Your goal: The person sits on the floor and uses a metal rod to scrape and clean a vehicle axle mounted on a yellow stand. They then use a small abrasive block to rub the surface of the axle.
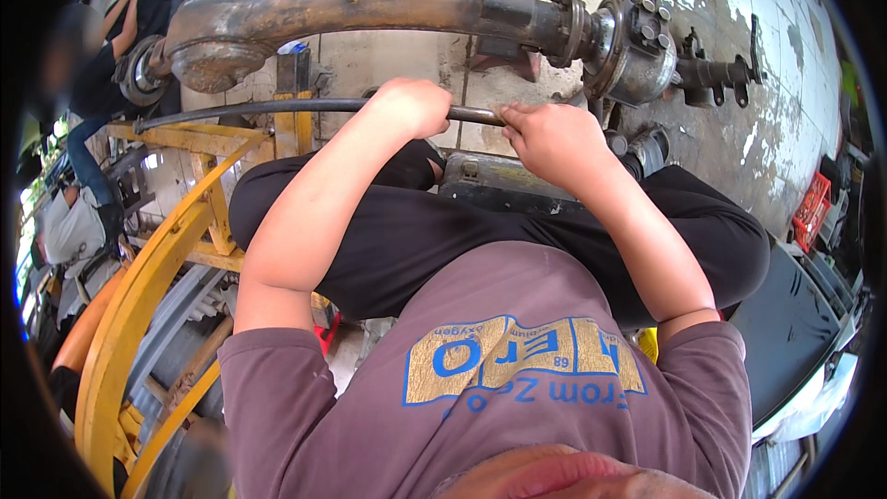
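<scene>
A long dark metal rod [314,105] lies crosswise before me, reaching from the yellow frame at the left to my hands. My left hand [413,108] is wrapped round it a little short of its right end. At that end, my right hand [554,139] grips the rod with thumb and fingers closed; its very tip is hidden by the fingers. Just beyond the rod stretches a rusty vehicle axle [407,18], with a round bulged housing [217,42] at the left and a wheel hub [633,46] at the right.
A yellow steel frame [139,305] curves along my left. Below my hands, between my legs, sits a dark case [504,176]. Another person's arm [129,28] shows at the far left. A red crate [813,211] and a black cabinet [785,323] stand to the right.
</scene>
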Demonstrator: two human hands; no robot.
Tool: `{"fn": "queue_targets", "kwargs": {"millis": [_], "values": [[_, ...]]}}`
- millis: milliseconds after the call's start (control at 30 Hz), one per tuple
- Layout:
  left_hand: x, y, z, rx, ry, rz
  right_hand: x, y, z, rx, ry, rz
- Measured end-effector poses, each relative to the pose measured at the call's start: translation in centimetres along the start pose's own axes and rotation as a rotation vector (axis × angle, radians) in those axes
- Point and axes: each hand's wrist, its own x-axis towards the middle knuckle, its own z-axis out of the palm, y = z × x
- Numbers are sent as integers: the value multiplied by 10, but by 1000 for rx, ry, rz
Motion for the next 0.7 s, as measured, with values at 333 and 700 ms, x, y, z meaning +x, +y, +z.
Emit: {"fn": "queue_targets", "kwargs": {"millis": [333, 700], "values": [[-7, 4, -6, 15, -4, 7, -2, 8, 18, 87, 119, 8], [-6, 2, -4, 5, 1, 5, -1, 2, 0, 6, -18, 14]]}}
